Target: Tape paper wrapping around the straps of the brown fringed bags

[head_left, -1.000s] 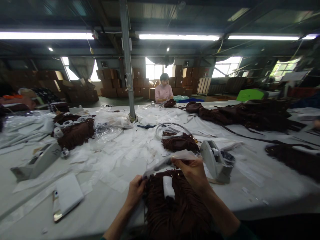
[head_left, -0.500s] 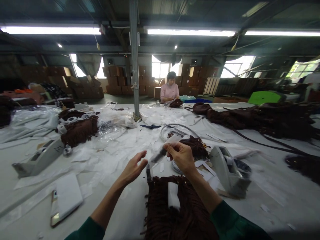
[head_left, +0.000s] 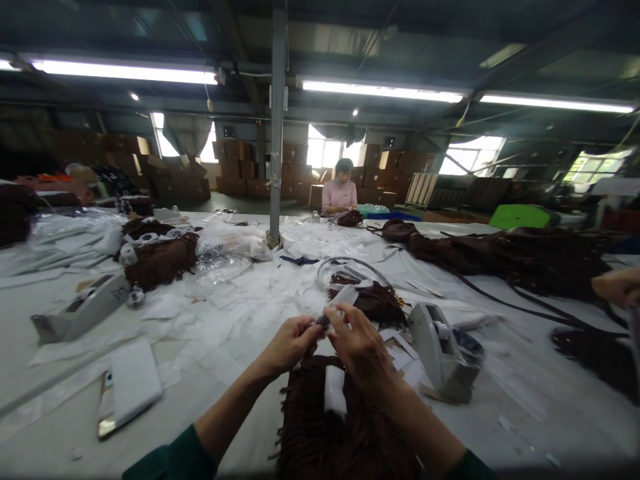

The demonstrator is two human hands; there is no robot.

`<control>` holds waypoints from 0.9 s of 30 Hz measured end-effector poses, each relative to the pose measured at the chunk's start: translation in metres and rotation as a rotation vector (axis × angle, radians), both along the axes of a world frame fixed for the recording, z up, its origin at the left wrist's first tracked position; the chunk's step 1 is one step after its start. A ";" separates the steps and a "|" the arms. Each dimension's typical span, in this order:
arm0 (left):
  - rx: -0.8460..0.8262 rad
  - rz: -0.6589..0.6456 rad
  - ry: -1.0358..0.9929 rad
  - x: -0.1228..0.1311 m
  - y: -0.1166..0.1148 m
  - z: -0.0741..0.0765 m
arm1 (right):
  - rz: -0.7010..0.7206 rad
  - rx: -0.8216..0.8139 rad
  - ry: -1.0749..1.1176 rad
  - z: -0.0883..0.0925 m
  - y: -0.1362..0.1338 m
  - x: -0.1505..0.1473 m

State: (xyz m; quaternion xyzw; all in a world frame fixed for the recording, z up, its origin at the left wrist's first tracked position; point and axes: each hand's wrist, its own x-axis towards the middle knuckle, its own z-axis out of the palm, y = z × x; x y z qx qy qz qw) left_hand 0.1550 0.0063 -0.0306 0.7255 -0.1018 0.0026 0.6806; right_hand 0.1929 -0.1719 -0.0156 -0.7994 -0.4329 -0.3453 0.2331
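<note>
Both my left hand (head_left: 295, 345) and my right hand (head_left: 357, 343) are closed, fingertips together, on a small grey strip (head_left: 324, 323) with what looks like clear film. Its exact kind is too blurred to make out, and the fingers cover most of it. Right below them lies a dark brown fringed piece (head_left: 305, 427), seemingly a bag. A white wrapped roll (head_left: 335, 393) rests on top of it. Just beyond my hands sits another brown fringed bundle (head_left: 373, 301).
Grey tape dispensers stand at right (head_left: 443, 353) and left (head_left: 83, 307). A phone-like white slab (head_left: 133, 380) lies at left. Thin white sheets (head_left: 240, 320) litter the table. A metal post (head_left: 276, 133) rises from it. A co-worker's hand (head_left: 617, 287) enters at right; another person (head_left: 340, 190) sits opposite.
My left hand, earlier apart with fingers spread, has moved right and now pinches the grey strip beside my right hand. A co-worker's hand has appeared at the right edge. The view has tilted slightly.
</note>
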 end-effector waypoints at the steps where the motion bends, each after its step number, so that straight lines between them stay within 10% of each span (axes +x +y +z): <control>1: 0.031 -0.041 -0.015 -0.004 -0.003 0.003 | -0.009 -0.038 -0.045 -0.004 0.001 -0.002; 9: 0.227 0.004 -0.126 -0.020 -0.010 -0.006 | -0.154 0.364 0.435 -0.015 -0.002 -0.012; 14: 0.229 -0.090 -0.109 -0.021 -0.014 -0.010 | 0.087 0.819 1.261 -0.015 0.005 -0.016; 18: 0.051 -0.093 0.013 -0.024 -0.020 -0.012 | 0.259 0.933 1.520 -0.019 0.006 -0.019; 22: -0.163 0.090 0.173 -0.021 -0.019 -0.022 | 0.295 0.802 1.159 -0.024 0.000 -0.030; 27: -0.182 0.090 0.250 -0.021 -0.020 -0.030 | 0.156 0.194 0.226 -0.038 -0.005 -0.036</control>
